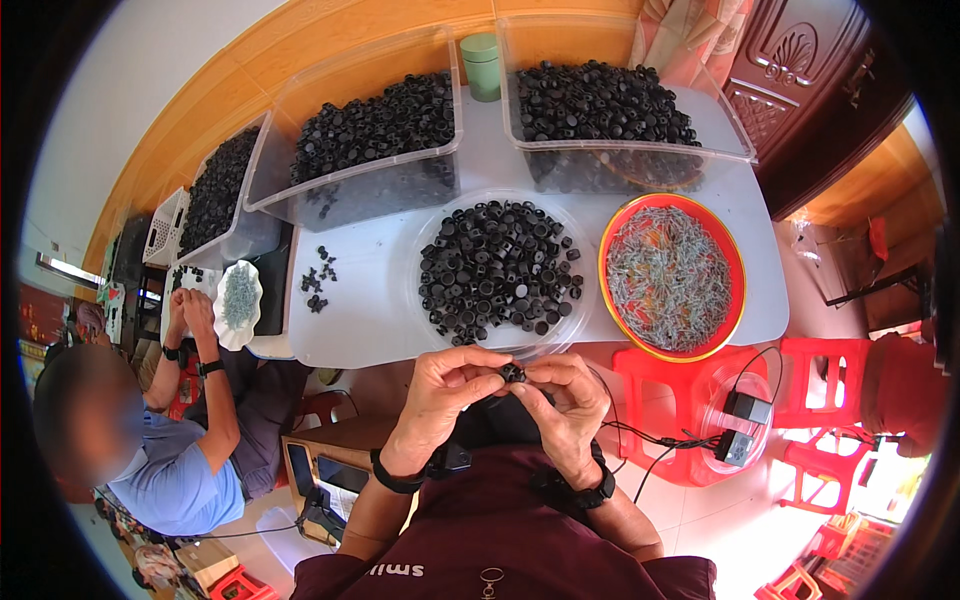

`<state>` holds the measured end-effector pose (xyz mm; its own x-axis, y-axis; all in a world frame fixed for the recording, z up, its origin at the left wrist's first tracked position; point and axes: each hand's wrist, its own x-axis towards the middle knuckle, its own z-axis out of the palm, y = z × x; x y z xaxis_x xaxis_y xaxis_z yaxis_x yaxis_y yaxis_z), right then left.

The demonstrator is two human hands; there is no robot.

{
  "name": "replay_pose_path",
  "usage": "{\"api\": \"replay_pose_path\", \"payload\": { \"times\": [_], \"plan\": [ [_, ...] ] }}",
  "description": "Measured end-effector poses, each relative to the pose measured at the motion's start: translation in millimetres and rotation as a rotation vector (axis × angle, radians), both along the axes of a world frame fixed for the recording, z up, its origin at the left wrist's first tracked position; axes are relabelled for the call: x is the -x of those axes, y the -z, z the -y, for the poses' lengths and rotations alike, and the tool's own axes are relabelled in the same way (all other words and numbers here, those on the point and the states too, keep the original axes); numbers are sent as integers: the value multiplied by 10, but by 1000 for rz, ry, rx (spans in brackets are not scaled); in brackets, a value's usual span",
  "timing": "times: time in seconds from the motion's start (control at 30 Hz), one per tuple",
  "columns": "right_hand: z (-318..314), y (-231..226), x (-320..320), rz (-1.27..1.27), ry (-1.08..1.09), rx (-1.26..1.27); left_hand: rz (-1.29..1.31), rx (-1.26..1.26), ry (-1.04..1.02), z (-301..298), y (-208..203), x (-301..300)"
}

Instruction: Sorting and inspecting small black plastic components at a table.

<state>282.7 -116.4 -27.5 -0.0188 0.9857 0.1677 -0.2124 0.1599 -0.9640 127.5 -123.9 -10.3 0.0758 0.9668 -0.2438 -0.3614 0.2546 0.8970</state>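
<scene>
Between my two hands, just off the table's front edge, is a small round black plastic part (512,373). My left hand (447,388) pinches it from one side with thumb and forefinger. My right hand (566,402) grips its other side the same way. Ahead of my hands a clear round tray (577,325) holds a heap of black caps (500,265). To its right stands a red bowl with a yellow rim (604,285), full of thin silvery metal pins or screws (672,275); their exact kind is too small to tell.
Clear bins (350,172) of black parts line the table's back, beside a green canister (481,66). Small black pieces (316,280) lie on the white table (370,335). At left sits a co-worker (185,450) near a white scalloped dish (237,335). Red stools (660,400) and cables stand right.
</scene>
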Motion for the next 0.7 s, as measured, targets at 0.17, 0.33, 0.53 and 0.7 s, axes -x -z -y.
{"api": "replay_pose_path", "payload": {
  "times": [0.17,0.33,0.53,0.7],
  "plan": [
    [15,-18,14,-90,8,93,13,-24,10,3,7,-9],
    [-17,34,-5,112,49,-96,37,-26,-2,0,-3,-19],
    [-16,-44,-8,225,24,-143,81,-26,-30,0,27,4],
    [-18,-24,11,224,33,-138,133,-47,-35,11,41,16]
  ]
}}
